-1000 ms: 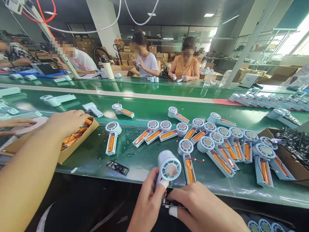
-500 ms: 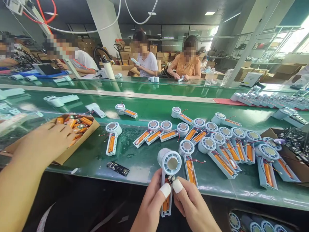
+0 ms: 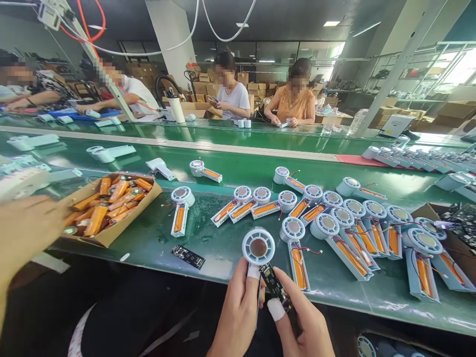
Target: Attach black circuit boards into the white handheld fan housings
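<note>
My left hand (image 3: 238, 317) grips the handle of a pale blue hand-held fan housing (image 3: 258, 246), whose round head points up over the table's front edge. A white finger cot covers that thumb. My right hand (image 3: 307, 329) pinches a small black circuit board (image 3: 275, 287) and holds it right beside the fan's handle. That thumb also wears a white cot. The handle itself is mostly hidden by my fingers.
Several open fan housings with orange batteries (image 3: 345, 223) lie across the green table (image 3: 208, 248). A cardboard box of orange batteries (image 3: 109, 239) stands at the left, with a co-worker's hand (image 3: 26, 228) beside it. A loose black board (image 3: 188, 256) lies near the front edge. People work across the conveyor.
The co-worker's hand has pulled back out of the battery box to the left. My right hand has brought the circuit board up beside the fan handle, and the fan now stands more upright.
</note>
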Available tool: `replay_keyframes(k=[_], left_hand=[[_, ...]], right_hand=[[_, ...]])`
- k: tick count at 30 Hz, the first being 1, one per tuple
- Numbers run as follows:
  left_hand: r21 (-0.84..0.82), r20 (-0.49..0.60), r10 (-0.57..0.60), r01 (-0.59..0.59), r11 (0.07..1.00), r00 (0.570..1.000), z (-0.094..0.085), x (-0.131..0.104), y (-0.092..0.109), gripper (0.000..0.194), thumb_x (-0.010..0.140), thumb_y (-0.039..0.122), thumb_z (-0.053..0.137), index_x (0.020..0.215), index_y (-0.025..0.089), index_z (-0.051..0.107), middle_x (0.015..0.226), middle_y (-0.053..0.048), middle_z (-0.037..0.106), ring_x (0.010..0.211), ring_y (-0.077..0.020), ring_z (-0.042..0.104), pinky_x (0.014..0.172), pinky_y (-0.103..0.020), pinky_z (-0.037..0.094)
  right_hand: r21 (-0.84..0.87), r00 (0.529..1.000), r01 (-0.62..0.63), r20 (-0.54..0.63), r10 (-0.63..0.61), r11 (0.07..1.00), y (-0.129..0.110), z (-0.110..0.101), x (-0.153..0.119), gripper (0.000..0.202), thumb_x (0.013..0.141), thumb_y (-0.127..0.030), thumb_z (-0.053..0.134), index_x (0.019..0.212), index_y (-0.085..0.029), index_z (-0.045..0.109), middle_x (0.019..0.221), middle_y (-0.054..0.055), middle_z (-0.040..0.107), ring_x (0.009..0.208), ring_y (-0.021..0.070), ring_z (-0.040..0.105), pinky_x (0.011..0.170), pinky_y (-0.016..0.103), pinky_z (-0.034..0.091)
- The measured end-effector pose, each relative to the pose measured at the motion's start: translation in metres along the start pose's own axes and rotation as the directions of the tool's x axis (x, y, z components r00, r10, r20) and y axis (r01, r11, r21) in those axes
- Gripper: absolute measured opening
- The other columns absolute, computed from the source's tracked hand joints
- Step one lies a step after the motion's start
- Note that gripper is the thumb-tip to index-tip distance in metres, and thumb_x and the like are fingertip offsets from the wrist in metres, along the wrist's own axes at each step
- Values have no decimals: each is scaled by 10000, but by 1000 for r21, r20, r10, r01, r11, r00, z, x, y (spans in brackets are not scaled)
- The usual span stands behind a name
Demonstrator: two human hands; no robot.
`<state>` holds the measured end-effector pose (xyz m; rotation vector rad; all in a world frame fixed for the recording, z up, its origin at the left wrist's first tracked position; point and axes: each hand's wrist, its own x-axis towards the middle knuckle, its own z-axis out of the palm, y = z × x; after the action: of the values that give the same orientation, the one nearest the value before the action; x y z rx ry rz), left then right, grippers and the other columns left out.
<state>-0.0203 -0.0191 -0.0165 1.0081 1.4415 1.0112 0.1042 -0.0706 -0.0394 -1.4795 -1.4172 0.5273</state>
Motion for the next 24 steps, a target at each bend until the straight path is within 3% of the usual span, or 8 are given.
replay_keyframes(k=[2,5,8,10,16,19,21,24], left_hand=[[-7,-21,-32,32,999,999,0,-1,3,509,899,584,573,1282,257,647,1296,-88,712,1246,-300,636,953,-347,571],[-49,26,-77,78,996,997,4,-7,4,576,930,569,525,1420,266,540,1550,-56,513,1487,-296,380,1169,-416,412],[-48,22,-62,63,997,998,12,-12,-1,647,966,534,471,1532,236,381,1661,-44,323,1555,-249,209,1258,-414,244],[-30,-7,-24,23,999,1000,17,-14,-3,654,980,516,452,1551,217,340,1676,-56,282,1560,-238,182,1265,-399,217],[-20,5,15,-15,1000,1000,7,-1,2,570,942,553,542,1423,249,533,1519,-91,546,1482,-298,390,1172,-412,401],[-76,29,-44,46,996,999,2,6,3,558,918,592,569,1347,238,614,1411,-106,645,1393,-313,515,1108,-413,471],[-139,74,-114,123,983,991,2,9,0,605,909,632,559,1332,206,628,1363,-129,675,1298,-320,605,1052,-414,517],[-200,105,-195,213,956,975,2,10,-5,639,887,661,564,1314,192,643,1314,-143,701,1182,-317,681,985,-416,557]], right_hand=[[-54,1000,17,5,-17,998,1,3,3,434,1030,-357,432,1408,-217,593,1284,136,702,1115,297,708,926,375,589],[-166,999,26,35,-20,986,-2,8,8,489,1025,-283,409,1494,-191,511,1172,165,732,915,276,758,737,327,629],[-282,994,62,102,-34,957,-6,14,7,584,986,-201,379,1569,-174,389,1061,166,739,673,243,747,552,299,605],[-356,986,111,154,-58,928,-6,17,6,687,937,-163,394,1613,-182,276,1021,150,742,586,238,725,483,299,581],[-434,920,259,384,-82,863,4,10,7,994,794,-160,534,1640,-194,14,836,65,773,510,257,704,430,280,538],[-332,891,253,445,-86,909,9,3,11,1008,825,-226,577,1637,-205,-19,1063,131,770,654,275,749,510,286,565],[-128,870,148,489,-67,981,11,3,13,946,876,-291,577,1639,-227,22,1164,147,738,706,251,746,551,276,562],[250,859,-169,512,18,953,13,11,13,854,937,-459,547,1630,-203,118,908,77,739,561,165,644,501,229,488]])
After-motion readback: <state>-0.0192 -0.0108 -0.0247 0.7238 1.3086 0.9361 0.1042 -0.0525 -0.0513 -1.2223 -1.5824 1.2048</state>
